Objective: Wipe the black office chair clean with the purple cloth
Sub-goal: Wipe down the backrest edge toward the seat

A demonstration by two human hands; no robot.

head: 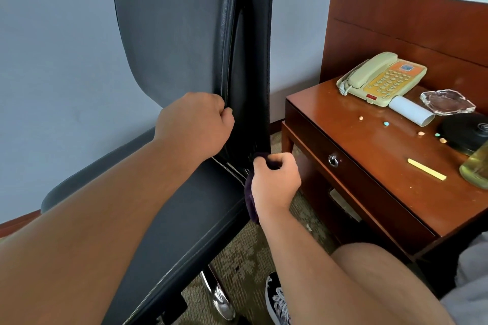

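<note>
Head view: left hand (194,124) grips black leather office chair (171,34) by backrest edge; right hand (274,182) pinches fuzzy purple cloth (250,202) at seam; flatter contact advised.

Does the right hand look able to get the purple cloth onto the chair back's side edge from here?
Probably yes. The right hand holds the purple cloth at the foot of the side edge, with nothing between. The left hand grips the chair back higher up, off that strip.
</note>
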